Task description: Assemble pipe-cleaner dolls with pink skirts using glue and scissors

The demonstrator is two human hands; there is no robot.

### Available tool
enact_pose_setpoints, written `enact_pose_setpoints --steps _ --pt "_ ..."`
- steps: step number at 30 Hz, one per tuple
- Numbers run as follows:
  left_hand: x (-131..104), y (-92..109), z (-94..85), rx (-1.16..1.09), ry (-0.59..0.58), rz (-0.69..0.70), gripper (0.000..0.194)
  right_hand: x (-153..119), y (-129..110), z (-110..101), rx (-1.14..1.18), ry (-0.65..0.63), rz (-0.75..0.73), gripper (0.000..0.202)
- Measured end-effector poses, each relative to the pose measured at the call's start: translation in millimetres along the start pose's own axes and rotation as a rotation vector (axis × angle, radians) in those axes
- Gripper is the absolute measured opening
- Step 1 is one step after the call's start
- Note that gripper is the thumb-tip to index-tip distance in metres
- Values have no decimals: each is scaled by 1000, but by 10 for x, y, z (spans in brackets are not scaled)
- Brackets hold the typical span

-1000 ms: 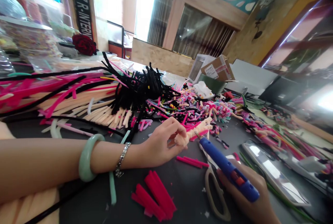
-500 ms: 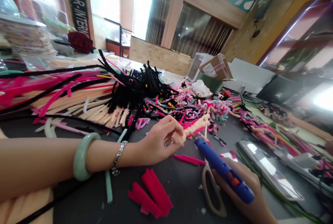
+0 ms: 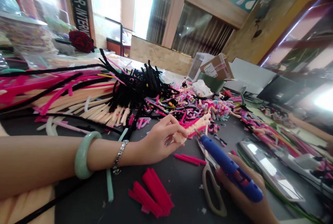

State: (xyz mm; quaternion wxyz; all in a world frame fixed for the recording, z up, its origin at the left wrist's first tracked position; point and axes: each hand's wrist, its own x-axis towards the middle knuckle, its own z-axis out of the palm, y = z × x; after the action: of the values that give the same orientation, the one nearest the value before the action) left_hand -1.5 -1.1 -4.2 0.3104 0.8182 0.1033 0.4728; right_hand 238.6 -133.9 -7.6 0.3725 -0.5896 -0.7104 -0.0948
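Note:
My left hand (image 3: 165, 139), with a jade bangle and a silver bracelet at the wrist, pinches a cream fuzzy piece (image 3: 200, 123) edged with pink. In my right hand (image 3: 244, 182) is a blue glue gun (image 3: 229, 165), its metal tip beside the cream piece. Whether the tip touches the piece is too small to tell. Grey-handled scissors (image 3: 213, 189) lie on the dark table just left of my right hand. Red fuzzy strips (image 3: 153, 192) rest nearer the front, and a few thin pink sticks (image 3: 189, 159) lie below my left fingers.
Black stems (image 3: 137, 85) and cream stems (image 3: 111, 113) are heaped behind my left arm. Small colourful pieces (image 3: 187, 102) spread across the back. A cardboard box (image 3: 217, 67) stands behind them. At the right are a white-framed flat device (image 3: 270, 168), green stems and another person's arm (image 3: 309, 126).
The glue gun in my right hand has shifted slightly right, and its tip has drawn back a little from the cream piece. My left hand keeps its hold nearly unmoved.

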Motion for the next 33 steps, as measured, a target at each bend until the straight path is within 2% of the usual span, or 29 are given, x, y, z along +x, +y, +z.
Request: enact_pose_setpoints --steps 3,8,12,15,22,29,33 --pt "-3 -10 1 0 1 -13 13 17 -29 -10 -4 -16 32 22" --pt "4 0 -2 0 6 -4 12 29 5 -31 -42 -68 -27 19" --pt "7 8 -3 -1 -1 7 11 9 54 -28 -20 -106 20 21" --pt "1 5 -1 -2 -5 -12 11 21 52 -34 -27 -131 -2 18" --pt "6 -6 13 -5 10 14 11 65 -75 -18 11 -83 85 15" --pt "1 -14 10 36 14 51 13 49 -1 -24 -12 -132 69 14" --pt "-14 -19 14 45 3 63 12 35 -13 -9 -8 -106 119 16"
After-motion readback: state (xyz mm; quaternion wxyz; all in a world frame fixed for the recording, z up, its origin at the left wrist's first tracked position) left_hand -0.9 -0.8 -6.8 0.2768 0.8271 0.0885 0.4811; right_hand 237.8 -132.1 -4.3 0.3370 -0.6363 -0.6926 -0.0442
